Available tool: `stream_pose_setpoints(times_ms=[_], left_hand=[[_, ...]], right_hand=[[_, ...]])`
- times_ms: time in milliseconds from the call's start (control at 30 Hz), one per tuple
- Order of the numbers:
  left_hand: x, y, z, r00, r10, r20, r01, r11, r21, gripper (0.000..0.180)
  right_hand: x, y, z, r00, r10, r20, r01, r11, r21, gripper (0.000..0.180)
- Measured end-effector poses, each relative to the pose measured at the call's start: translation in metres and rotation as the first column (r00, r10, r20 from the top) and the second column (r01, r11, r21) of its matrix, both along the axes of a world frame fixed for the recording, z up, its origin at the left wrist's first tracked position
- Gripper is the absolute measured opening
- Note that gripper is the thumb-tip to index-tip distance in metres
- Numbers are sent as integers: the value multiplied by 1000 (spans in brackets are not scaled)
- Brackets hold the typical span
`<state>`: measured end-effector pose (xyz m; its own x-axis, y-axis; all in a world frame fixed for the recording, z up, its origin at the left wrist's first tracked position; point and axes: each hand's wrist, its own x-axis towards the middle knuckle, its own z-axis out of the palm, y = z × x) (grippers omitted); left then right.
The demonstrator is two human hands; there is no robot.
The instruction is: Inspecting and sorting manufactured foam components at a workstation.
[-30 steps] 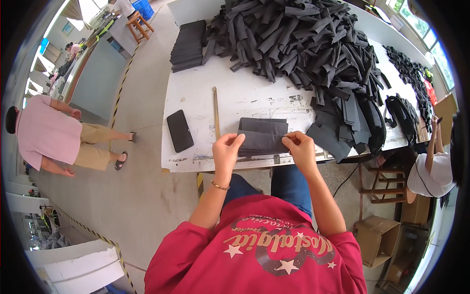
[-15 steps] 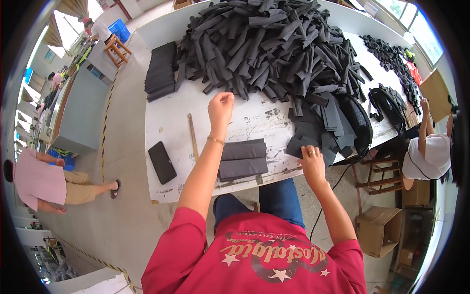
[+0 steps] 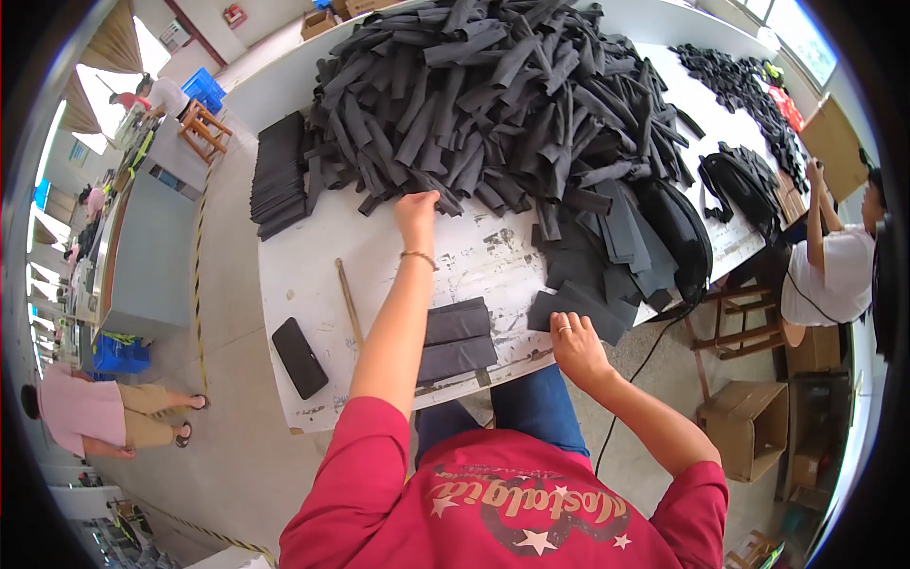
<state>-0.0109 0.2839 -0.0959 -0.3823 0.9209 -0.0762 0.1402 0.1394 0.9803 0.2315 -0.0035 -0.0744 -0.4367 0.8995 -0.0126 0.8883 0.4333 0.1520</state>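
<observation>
Left hand (image 3: 417, 211) now reaches strip pile (image 3: 493, 95); two folded pieces (image 3: 457, 339) lie below.

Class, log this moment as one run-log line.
left hand: reaching into strip pile | right hand: on flat dark piece | folded stack: at table front edge

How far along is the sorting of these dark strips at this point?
Done: a small flat stack of strips lies at the table's near edge. In hand: the left hand reaches into the big pile, the right hand rests on a flat piece. Left: nearly the whole pile.
</observation>
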Motion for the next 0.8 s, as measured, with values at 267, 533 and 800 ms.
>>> stream_pose_setpoints(times_ms=[267,533,800], left_hand=[[-43,-82,49,944,-132,303,148,989,-30,25],[-48,-122,78,924,-135,358,134,991,28,19],[-35,-146,87,658,-343,670,371,922,108,20]], right_hand=[[-14,-42,7,939,2,-344,20,998,60,60],[-8,-19,36,609,-41,-792,258,955,149,30],[-54,-14,83,394,-156,-906,242,968,-61,35]])
